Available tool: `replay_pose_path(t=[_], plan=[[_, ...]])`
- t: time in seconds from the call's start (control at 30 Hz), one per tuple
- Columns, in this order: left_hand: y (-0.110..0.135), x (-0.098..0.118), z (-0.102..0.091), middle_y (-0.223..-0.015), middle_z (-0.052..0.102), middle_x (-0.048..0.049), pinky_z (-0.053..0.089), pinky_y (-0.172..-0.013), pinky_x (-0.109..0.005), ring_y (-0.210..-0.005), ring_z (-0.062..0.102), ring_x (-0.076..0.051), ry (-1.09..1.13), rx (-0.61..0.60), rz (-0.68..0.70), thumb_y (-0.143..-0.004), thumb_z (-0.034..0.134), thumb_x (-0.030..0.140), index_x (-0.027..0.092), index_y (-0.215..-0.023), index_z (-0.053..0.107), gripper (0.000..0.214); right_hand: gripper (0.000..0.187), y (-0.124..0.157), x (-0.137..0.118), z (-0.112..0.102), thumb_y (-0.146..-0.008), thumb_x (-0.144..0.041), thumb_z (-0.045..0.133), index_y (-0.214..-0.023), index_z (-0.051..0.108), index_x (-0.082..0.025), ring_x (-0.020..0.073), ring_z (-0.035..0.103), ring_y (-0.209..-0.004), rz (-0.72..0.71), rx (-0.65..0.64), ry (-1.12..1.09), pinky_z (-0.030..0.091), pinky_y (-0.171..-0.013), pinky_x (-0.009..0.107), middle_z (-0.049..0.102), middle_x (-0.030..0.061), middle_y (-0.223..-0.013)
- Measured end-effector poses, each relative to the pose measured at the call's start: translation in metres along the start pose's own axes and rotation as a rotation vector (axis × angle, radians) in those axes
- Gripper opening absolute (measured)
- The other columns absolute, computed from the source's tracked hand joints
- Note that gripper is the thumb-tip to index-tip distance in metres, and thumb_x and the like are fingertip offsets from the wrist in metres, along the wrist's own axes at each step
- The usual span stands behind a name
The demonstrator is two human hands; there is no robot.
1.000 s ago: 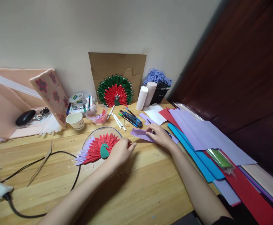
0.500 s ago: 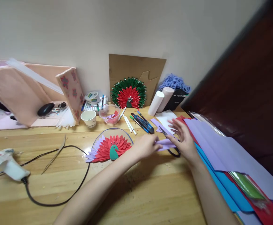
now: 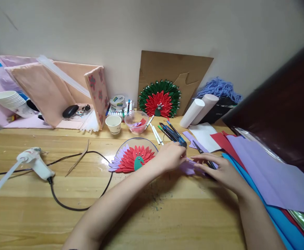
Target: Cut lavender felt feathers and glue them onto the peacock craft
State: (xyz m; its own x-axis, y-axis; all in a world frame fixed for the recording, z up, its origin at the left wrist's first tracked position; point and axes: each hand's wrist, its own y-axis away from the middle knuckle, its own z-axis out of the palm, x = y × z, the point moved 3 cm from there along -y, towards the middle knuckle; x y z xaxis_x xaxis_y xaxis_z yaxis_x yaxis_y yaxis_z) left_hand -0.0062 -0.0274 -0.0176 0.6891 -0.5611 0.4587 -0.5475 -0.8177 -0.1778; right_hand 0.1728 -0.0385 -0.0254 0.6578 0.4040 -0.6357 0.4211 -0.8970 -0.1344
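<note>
My left hand [image 3: 172, 156] is closed in a pinch on a small purple craft piece [image 3: 187, 168], its fingertips partly hidden. My right hand [image 3: 221, 171] reaches to the same piece from the other side, thumb and forefinger at its edge. Black-handled scissors [image 3: 198, 147] lie by the right hand, blades pointing away from me, their handles mostly covered by the fingers. Beyond them are cut purple strips [image 3: 189, 138]. Left of my hands rests a round clear disc with a peacock [image 3: 138, 161] made of red and purple petals and a green body.
A glue gun [image 3: 35, 163] with a looping black cord lies at left. Pens [image 3: 171, 133], a paper cup [image 3: 113, 124] and a plastic bowl [image 3: 136, 122] stand behind. Coloured sheets [image 3: 274, 173] are stacked at right. A cardboard panel [image 3: 164, 64] leans on the wall.
The view has shifted left and the scene slid rightward. My right hand has lowered, its raised, spread fingers now coming down to the purple piece over the scissors. The left hand keeps its pinch.
</note>
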Motion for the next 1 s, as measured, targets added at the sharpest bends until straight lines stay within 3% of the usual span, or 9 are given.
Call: replay_pose_path(t=[0.13, 0.23, 0.33, 0.43, 0.53, 0.73, 0.83, 0.9, 1.0], plan=[[0.000, 0.003, -0.002, -0.081, 0.066, -0.0072, 0.046, -0.071, -0.031, -0.078, 0.061, -0.020, 0.105, 0.057, 0.003, -0.084, 0.052, 0.031, 0.015, -0.077, 0.061, 0.020, 0.020, -0.001, -0.003, 0.003, -0.080, -0.039, 0.060, -0.084, 0.068, -0.021, 0.0208, 0.062, -0.085, -0.067, 0.074, -0.035, 0.048, -0.077, 0.032, 0.068, 0.0060, -0.088], [-0.001, 0.000, -0.008, -0.084, 0.065, -0.0073, 0.047, -0.071, -0.033, -0.079, 0.061, -0.021, 0.317, 0.194, -0.112, -0.082, 0.054, 0.045, 0.016, -0.086, 0.057, 0.029, 0.023, -0.002, 0.002, 0.001, -0.077, -0.042, 0.063, -0.080, 0.065, -0.020, 0.0190, 0.063, -0.073, 0.112, 0.234, -0.146, 0.049, -0.063, 0.028, 0.068, 0.0046, -0.079], [-0.004, -0.004, -0.005, -0.098, 0.063, -0.0120, 0.048, -0.076, -0.035, -0.088, 0.061, -0.021, 0.709, 0.349, -0.296, -0.071, 0.065, 0.050, 0.014, -0.099, 0.050, 0.048, 0.031, -0.004, 0.009, 0.001, -0.069, -0.045, 0.068, -0.083, 0.058, -0.020, 0.0165, 0.062, -0.061, 0.299, 0.401, -0.469, 0.048, -0.053, 0.025, 0.067, 0.0025, -0.074], [-0.008, 0.001, 0.014, -0.108, 0.061, -0.0187, 0.050, -0.079, -0.033, -0.089, 0.063, -0.020, 1.203, 0.220, -0.444, -0.068, 0.072, 0.036, 0.009, -0.107, 0.048, 0.053, 0.040, -0.009, 0.007, 0.012, -0.066, -0.044, 0.071, -0.091, 0.052, -0.021, 0.0147, 0.062, -0.055, 0.363, 0.346, -0.813, 0.049, -0.052, 0.025, 0.067, 0.0006, -0.072], [-0.010, 0.008, 0.026, -0.106, 0.064, -0.0186, 0.049, -0.082, -0.033, -0.087, 0.064, -0.020, 1.361, 0.095, -0.456, -0.069, 0.072, 0.025, 0.006, -0.101, 0.057, 0.040, 0.044, -0.012, 0.001, 0.021, -0.063, -0.043, 0.074, -0.091, 0.049, -0.021, 0.0151, 0.064, -0.061, 0.347, 0.313, -0.953, 0.051, -0.058, 0.026, 0.066, -0.0001, -0.073], [-0.010, -0.002, 0.026, -0.094, 0.070, -0.0118, 0.049, -0.075, -0.029, -0.080, 0.065, -0.019, 1.210, 0.153, -0.433, -0.071, 0.064, 0.016, 0.008, -0.092, 0.065, 0.023, 0.043, -0.014, 0.005, 0.019, -0.054, -0.037, 0.079, -0.079, 0.050, -0.019, 0.0127, 0.060, -0.069, 0.337, 0.372, -0.781, 0.048, -0.065, 0.024, 0.059, -0.0022, -0.073], [-0.012, -0.009, 0.021, -0.084, 0.071, -0.0089, 0.049, -0.068, -0.027, -0.073, 0.065, -0.019, 1.136, 0.161, -0.440, -0.071, 0.064, 0.020, 0.010, -0.081, 0.067, 0.015, 0.034, -0.011, 0.019, 0.008, -0.064, -0.040, 0.069, -0.084, 0.053, -0.018, 0.0139, 0.060, -0.070, 0.355, 0.282, -0.668, 0.048, -0.068, 0.028, 0.061, 0.0007, -0.078], [-0.012, -0.014, 0.015, -0.079, 0.071, -0.0086, 0.049, -0.065, -0.027, -0.070, 0.065, -0.019, 1.077, 0.212, -0.470, -0.070, 0.065, 0.024, 0.010, -0.076, 0.067, 0.015, 0.024, -0.004, 0.034, -0.002, -0.068, -0.035, 0.063, -0.084, 0.055, -0.018, 0.0148, 0.059, -0.073, 0.390, 0.251, -0.427, 0.046, -0.069, 0.028, 0.062, 0.0027, -0.083], [-0.012, -0.023, 0.007, -0.076, 0.070, -0.0084, 0.049, -0.062, -0.026, -0.068, 0.065, -0.019, 1.040, 0.298, -0.509, -0.070, 0.065, 0.026, 0.010, -0.075, 0.066, 0.017, 0.018, 0.011, 0.060, -0.011, -0.062, -0.022, 0.060, -0.079, 0.058, -0.018, 0.0147, 0.056, -0.069, 0.501, 0.164, 0.002, 0.043, -0.064, 0.026, 0.060, 0.0007, -0.076]])
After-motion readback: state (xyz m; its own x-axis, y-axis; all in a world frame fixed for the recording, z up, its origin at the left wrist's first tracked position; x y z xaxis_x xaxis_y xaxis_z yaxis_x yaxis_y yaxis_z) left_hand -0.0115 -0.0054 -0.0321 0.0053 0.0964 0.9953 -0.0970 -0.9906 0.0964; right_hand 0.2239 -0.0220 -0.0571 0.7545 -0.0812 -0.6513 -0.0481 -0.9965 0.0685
